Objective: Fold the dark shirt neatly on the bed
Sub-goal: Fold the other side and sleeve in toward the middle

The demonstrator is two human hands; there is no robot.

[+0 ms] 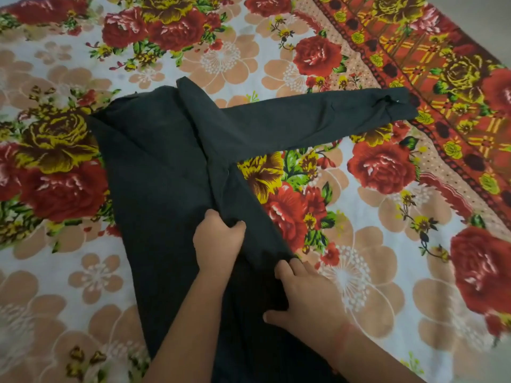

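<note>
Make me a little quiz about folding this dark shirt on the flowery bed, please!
1. True or false: the long dark fabric shirt lies on a plain white sheet.
2. Which hand bunches up a fold of the shirt: A) left hand B) right hand?
3. Fill in: one long sleeve stretches out toward the ____ side of the picture.

Key: 1. False, the bedsheet with red and yellow roses is flowery. 2. A; the right hand rests with fingers spread on the shirt's edge. 3. Right.
</note>
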